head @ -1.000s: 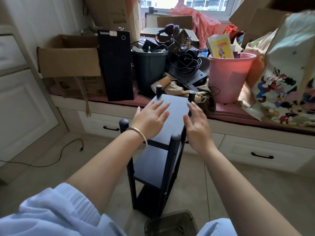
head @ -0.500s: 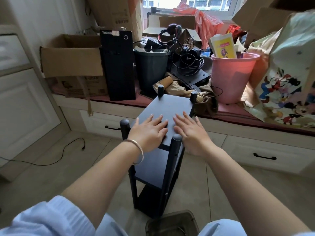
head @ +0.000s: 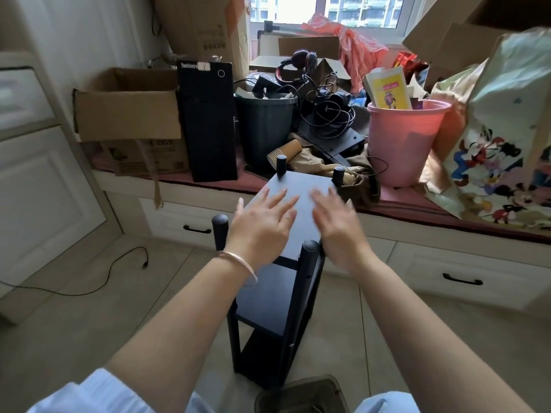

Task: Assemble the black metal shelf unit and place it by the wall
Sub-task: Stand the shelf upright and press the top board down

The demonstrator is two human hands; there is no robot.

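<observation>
Cluttered window seat (head: 298,190) behind, and the black shelf unit (head: 277,293) stands built on the tile floor, left hand (head: 262,231) and right hand (head: 337,228) flat, fingers spread, over its top panel, so next is probably gripping it and carrying it to the wall.

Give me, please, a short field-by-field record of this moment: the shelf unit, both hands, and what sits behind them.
shelf unit: black shelf unit, upright on the tiled floor, three shelves visible, four post tops showing
left hand: left hand, fingers straight and spread over the top shelf, bracelet on the wrist
right hand: right hand, fingers straight, blurred, over the top shelf
contact: cannot tell whether the palms touch
behind: window bench with pink bucket, dark bin, black computer tower, cardboard box
</observation>
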